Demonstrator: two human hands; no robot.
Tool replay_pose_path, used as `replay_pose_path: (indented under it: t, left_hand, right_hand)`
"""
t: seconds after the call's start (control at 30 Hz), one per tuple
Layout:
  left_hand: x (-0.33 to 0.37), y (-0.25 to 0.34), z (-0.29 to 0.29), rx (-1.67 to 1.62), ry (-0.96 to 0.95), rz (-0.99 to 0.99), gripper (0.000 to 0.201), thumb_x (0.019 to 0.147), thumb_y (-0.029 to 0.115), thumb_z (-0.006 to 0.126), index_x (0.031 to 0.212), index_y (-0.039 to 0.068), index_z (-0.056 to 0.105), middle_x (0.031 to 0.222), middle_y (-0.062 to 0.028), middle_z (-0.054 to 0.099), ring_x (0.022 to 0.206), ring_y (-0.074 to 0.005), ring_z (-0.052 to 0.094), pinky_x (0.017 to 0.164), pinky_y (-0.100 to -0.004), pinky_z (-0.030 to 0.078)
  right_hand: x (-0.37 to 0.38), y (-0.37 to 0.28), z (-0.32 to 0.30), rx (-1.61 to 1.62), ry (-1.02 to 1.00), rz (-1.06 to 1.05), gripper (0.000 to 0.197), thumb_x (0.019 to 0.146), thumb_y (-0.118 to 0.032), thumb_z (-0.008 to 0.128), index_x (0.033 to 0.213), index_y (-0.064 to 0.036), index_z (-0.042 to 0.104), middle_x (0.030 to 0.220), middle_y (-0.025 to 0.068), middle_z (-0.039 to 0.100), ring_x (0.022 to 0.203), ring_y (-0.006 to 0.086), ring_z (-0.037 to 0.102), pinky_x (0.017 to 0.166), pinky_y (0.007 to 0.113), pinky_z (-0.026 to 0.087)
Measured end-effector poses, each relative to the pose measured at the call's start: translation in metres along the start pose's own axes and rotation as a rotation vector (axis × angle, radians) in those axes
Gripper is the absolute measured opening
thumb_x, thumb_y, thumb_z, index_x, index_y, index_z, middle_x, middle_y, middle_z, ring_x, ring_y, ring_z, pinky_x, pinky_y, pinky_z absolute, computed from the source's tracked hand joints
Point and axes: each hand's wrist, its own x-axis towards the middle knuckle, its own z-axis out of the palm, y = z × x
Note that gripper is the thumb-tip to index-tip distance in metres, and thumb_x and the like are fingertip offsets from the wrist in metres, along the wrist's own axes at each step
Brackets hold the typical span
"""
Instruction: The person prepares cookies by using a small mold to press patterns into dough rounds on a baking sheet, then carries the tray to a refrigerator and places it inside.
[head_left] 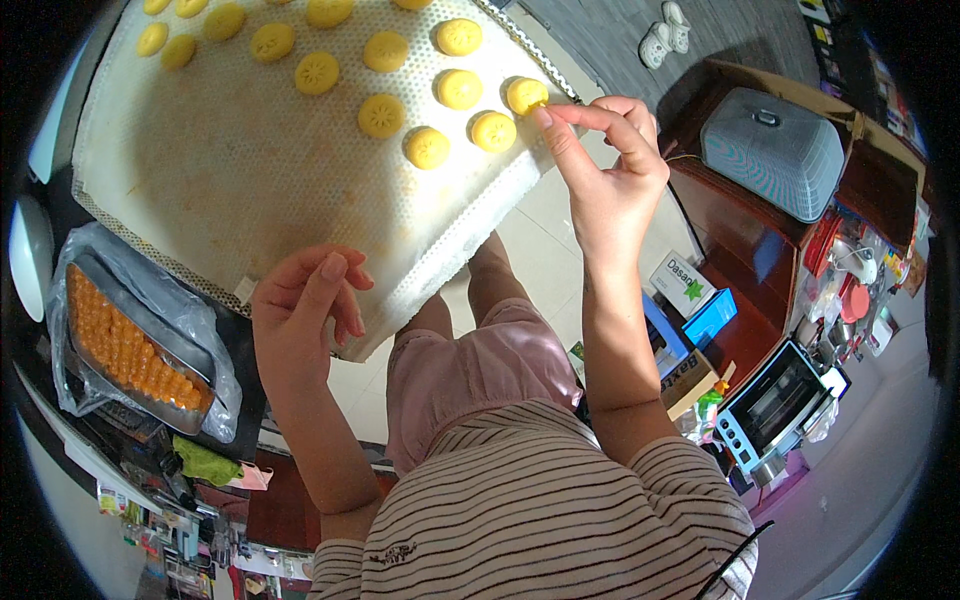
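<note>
Several round yellow pastries (460, 89), some with a pressed flower pattern, lie on a large white perforated mat (250, 170) with a dark-edged rim. At the mat's right side my right hand (610, 165) pinches thumb and forefinger together at the lower edge of one yellow pastry (524, 94). Whether the fingertips grip the pastry itself or a scrap of dough on its edge is hard to see. Over the near left edge of the mat hovers my left hand (310, 290), its fingers loosely bent and apart, with nothing in it.
To the left, a metal tray (200, 360) of orange balls (130, 340) sits in a clear plastic bag (225, 400). A green cloth (205, 462) lies nearby. On the right are a grey mesh food cover (770, 150), a blue toaster oven (780, 405) and boxes. White shoes (665, 36) stand on the floor.
</note>
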Motion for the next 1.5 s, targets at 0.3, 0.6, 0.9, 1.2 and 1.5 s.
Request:
replay_pose_path:
  t: [0.3, 0.6, 0.9, 1.2, 1.5]
  left_hand:
    - [0.002, -0.001, 0.000, -0.013, 0.021, 0.007, 0.018, 0.097, 0.016, 0.056, 0.093, 0.001, 0.065, 0.078, -0.0086, 0.066, 0.043, -0.0072, 0.051, 0.036, -0.0188, 0.036]
    - [0.004, -0.001, -0.002, -0.033, 0.013, 0.020, 0.018, 0.097, 0.016, 0.055, 0.093, 0.001, 0.064, 0.078, -0.0093, 0.065, 0.044, -0.0073, 0.050, 0.037, -0.0191, 0.038]
    - [0.004, -0.001, -0.006, -0.039, 0.029, 0.006, 0.019, 0.098, 0.016, 0.054, 0.093, 0.000, 0.064, 0.080, -0.0098, 0.063, 0.044, -0.0077, 0.050, 0.037, -0.0193, 0.039]
    - [0.003, 0.001, -0.004, -0.096, 0.043, 0.017, 0.021, 0.094, 0.016, 0.061, 0.097, -0.003, 0.067, 0.076, -0.0099, 0.064, 0.045, -0.0075, 0.051, 0.040, -0.0189, 0.033]
    - [0.003, -0.001, -0.009, -0.029, 0.018, 0.026, 0.019, 0.097, 0.016, 0.055, 0.099, -0.001, 0.064, 0.077, -0.0090, 0.063, 0.044, -0.0078, 0.048, 0.037, -0.0204, 0.038]
  right_hand:
    - [0.003, 0.002, 0.003, 0.025, 0.005, 0.028, 0.014, 0.067, -0.010, 0.082, 0.080, -0.0092, 0.075, 0.076, 0.0014, 0.055, 0.081, 0.0167, 0.049, 0.072, 0.029, 0.041]
    - [0.002, 0.001, 0.005, -0.034, 0.021, -0.069, 0.017, 0.065, -0.011, 0.083, 0.080, -0.0109, 0.075, 0.076, 0.0012, 0.052, 0.082, 0.0180, 0.048, 0.073, 0.030, 0.040]
    - [-0.006, -0.004, -0.003, -0.321, 0.052, -0.305, 0.020, 0.067, -0.017, 0.075, 0.086, -0.0129, 0.076, 0.085, 0.0036, 0.055, 0.087, 0.0228, 0.048, 0.081, 0.036, 0.036]
    - [-0.010, 0.001, -0.004, -0.245, 0.032, -0.271, 0.027, 0.067, -0.009, 0.067, 0.092, -0.0125, 0.077, 0.093, 0.0084, 0.059, 0.092, 0.0243, 0.049, 0.085, 0.036, 0.037]
    - [-0.013, 0.001, 0.001, -0.262, 0.026, -0.265, 0.028, 0.067, -0.010, 0.068, 0.094, -0.0123, 0.077, 0.097, 0.0076, 0.058, 0.095, 0.0253, 0.049, 0.089, 0.038, 0.034]
